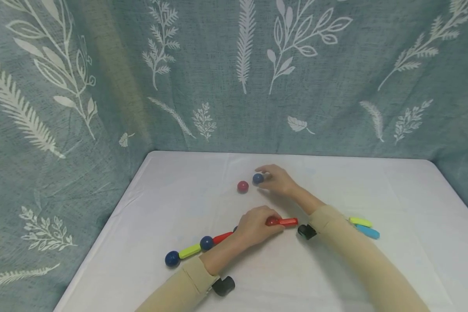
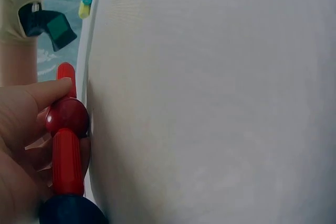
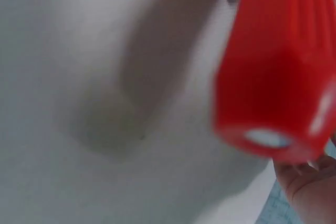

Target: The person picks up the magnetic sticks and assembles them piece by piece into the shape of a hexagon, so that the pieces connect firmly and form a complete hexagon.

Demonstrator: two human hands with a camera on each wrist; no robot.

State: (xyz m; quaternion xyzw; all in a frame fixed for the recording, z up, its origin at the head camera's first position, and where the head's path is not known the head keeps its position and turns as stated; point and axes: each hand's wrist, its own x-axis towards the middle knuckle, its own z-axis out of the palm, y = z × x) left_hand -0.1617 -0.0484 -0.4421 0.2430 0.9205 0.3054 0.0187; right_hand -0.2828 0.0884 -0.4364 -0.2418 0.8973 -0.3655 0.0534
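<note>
My left hand (image 1: 257, 225) grips a red ball (image 2: 68, 118) within a chain of magnetic balls and rods. A red rod (image 1: 288, 222) sticks out from this ball to the right; another red rod (image 2: 67, 163) joins it to a blue ball (image 2: 73, 211). Toward the left the chain continues with a red rod (image 1: 222, 238), a blue ball (image 1: 206, 243), a yellow-green rod (image 1: 190, 251) and an end blue ball (image 1: 172, 259). Farther back, my right hand (image 1: 276, 180) has its fingers and thumb curved round a loose blue ball (image 1: 258, 178), hidden in the right wrist view.
A loose red ball (image 1: 242, 186) lies just left of the right hand. Beside the right forearm are a yellow-green rod (image 1: 360, 222) and a blue rod (image 1: 368, 232). Both wrists wear black cameras. A patterned curtain (image 1: 226, 78) hangs behind the white-covered table (image 1: 398, 190).
</note>
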